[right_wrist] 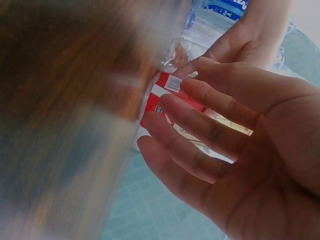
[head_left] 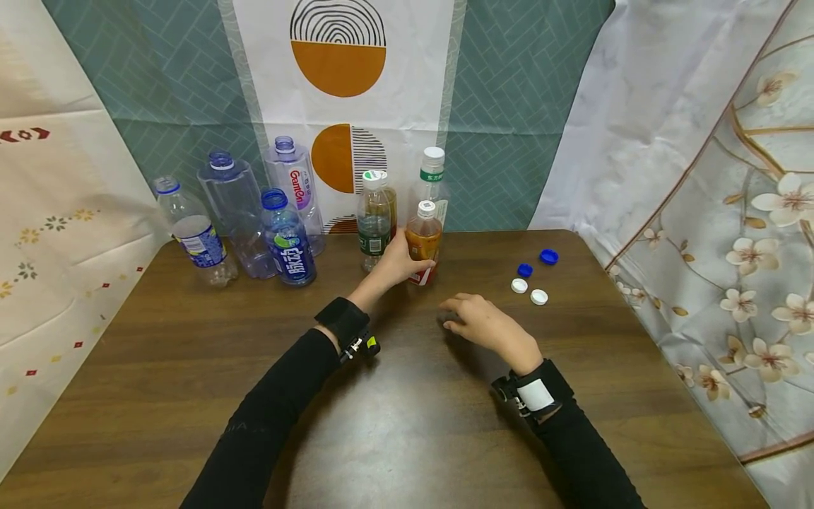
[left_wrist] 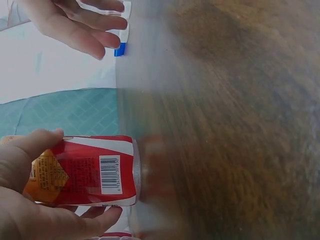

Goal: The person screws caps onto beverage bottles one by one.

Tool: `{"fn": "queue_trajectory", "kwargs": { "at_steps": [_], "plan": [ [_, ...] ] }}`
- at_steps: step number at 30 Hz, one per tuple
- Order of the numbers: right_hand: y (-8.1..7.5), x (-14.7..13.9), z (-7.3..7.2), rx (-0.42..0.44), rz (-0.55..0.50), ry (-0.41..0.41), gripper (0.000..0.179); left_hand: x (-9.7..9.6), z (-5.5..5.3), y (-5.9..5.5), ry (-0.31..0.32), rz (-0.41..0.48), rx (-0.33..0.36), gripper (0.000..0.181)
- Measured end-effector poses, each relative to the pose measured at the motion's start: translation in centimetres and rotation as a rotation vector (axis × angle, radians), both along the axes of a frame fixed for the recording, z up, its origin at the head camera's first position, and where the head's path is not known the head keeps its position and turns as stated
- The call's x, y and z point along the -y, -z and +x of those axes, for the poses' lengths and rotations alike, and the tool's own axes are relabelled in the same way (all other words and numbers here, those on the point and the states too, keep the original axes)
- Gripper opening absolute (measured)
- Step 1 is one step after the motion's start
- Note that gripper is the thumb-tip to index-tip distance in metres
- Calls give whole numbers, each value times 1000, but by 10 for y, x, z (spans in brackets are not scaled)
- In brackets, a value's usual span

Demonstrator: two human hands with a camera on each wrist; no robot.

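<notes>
My left hand (head_left: pixel 397 261) grips a small capped drink bottle (head_left: pixel 424 244) around its body. That bottle has a white cap and an orange-and-red label, and its barcode (left_wrist: pixel 110 174) shows in the left wrist view. Just behind stand a clear bottle with a green label (head_left: pixel 374 223), an amber bottle partly hidden by it, and a taller bottle with a green-and-white neck (head_left: pixel 432 173). My right hand (head_left: pixel 486 324) hovers low over the table to the right, fingers loosely bent and holding nothing. In the right wrist view its fingers (right_wrist: pixel 200 135) overlap the red label.
Several uncapped bottles stand at the back left, among them a blue-labelled one (head_left: pixel 289 244) and a tall clear one (head_left: pixel 238 219). Blue caps (head_left: pixel 549 256) and white caps (head_left: pixel 538 297) lie on the wooden table (head_left: pixel 407 424) at the right. Cloth (head_left: pixel 521 106) hangs behind.
</notes>
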State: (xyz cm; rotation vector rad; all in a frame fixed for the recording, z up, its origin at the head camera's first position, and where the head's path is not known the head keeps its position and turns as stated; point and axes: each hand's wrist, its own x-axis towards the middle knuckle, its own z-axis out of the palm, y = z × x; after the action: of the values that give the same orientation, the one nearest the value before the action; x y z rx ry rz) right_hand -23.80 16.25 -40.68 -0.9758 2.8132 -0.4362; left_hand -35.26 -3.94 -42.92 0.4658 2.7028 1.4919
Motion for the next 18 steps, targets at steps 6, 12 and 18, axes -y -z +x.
{"fn": "queue_trajectory", "kwargs": {
  "at_steps": [6,12,18],
  "plan": [
    [0,1,0,-2,13,-8,36,0,4,0,28,-16,22,86],
    [0,0,1,-11,3,-17,35,3,15,-2,59,-53,66,84],
    [-1,0,1,3,1,-16,35,16,32,-4,114,-139,64,82]
  ]
}}
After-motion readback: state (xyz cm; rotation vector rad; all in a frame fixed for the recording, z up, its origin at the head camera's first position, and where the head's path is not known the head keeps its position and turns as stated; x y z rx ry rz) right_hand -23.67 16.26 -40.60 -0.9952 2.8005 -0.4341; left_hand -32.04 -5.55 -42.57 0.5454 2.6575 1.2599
